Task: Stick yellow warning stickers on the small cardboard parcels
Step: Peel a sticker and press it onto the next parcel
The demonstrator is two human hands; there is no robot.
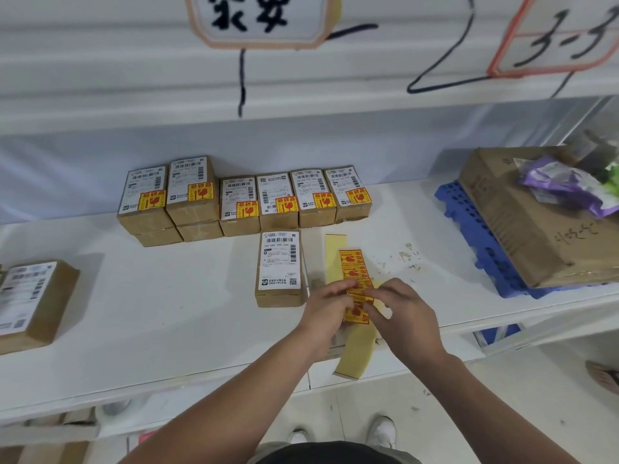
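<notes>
Shelf [167, 296] holds parcel [280, 262]; left hand [326, 309], right hand [407, 318] pinch sticker strip [351, 262].

Brown parcels [279, 298] with white labels [280, 259], yellow-and-red stickers [351, 262], blue perforated pallet [469, 222], white shelf [167, 296]

Parcel depot or courier sorting room. White shelf [167, 296] under handwritten zone signs [258, 18] far above the fingers [336, 289]; labelled cardboard parcels [278, 199] rowed just beyond them; big carton [522, 222] on blue plastic pallet [475, 236] off to their right.
</notes>
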